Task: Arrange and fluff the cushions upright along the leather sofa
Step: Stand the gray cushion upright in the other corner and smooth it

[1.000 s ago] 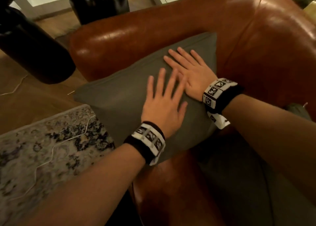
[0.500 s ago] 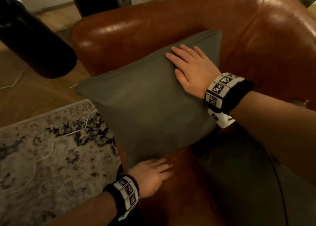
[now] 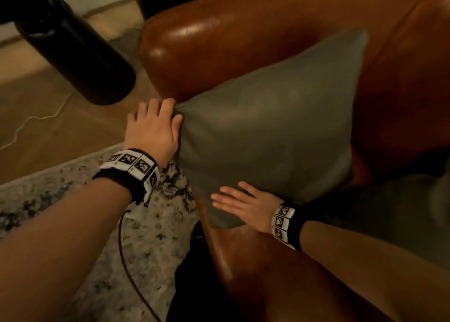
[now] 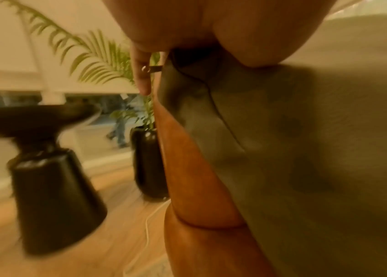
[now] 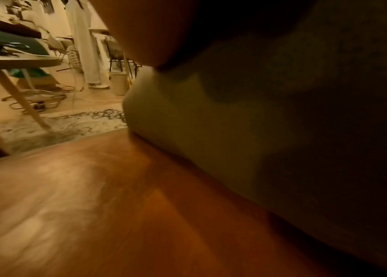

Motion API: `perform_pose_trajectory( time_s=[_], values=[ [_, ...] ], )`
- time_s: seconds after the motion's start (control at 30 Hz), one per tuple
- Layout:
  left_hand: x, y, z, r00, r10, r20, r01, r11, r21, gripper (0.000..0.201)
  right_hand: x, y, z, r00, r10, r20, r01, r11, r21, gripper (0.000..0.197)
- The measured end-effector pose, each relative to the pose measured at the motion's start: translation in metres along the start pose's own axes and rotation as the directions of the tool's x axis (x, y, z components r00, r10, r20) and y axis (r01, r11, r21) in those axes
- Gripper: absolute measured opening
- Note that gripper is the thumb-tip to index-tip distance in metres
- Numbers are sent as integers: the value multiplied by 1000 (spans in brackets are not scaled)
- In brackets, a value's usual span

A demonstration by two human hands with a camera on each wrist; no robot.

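The cushion (image 3: 267,132) leans in the sofa (image 3: 219,41) corner against the armrest, more upright than half a second ago. The left hand (image 3: 152,127) has moved from the cushion's near bottom edge to its left corner, fingers curled round it. The right hand (image 3: 246,206) has dropped from the top to the near lower edge, fingers straight, pressing. Both wrist views are blurred, the palms hidden.

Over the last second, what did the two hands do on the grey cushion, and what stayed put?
The left hand left the cushion's face, dipped to its lower edge, then moved to the outer corner, which its fingers now curl around. The right hand slid from the upper face to the lower edge, fingers flat. The grey cushion stayed propped in the leather sofa corner, against the armrest.
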State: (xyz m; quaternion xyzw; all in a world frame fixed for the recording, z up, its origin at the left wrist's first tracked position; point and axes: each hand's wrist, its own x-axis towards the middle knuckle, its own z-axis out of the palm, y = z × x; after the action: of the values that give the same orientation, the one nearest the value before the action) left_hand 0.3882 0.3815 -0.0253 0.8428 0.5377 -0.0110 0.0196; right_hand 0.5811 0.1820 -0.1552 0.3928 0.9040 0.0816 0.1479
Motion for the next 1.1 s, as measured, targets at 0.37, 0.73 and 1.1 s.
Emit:
perform_pose_trajectory(
  time_s=[0.37,0.73,1.1],
  values=[
    [-29,89,-16,975,115,-190,-161,956,-247,57,-14,132,-90,806,532,-260,-453,837,307,62],
    [-28,58,-5,1000,-10,9,11,995,-95,68,-47,225,-68,419,907,-47,-810,397,432,63],
    [-6,102,-2,996,76,47,-71,992,-100,62,-48,43,5,-242,760,603,-460,-637,618,55]
  ],
)
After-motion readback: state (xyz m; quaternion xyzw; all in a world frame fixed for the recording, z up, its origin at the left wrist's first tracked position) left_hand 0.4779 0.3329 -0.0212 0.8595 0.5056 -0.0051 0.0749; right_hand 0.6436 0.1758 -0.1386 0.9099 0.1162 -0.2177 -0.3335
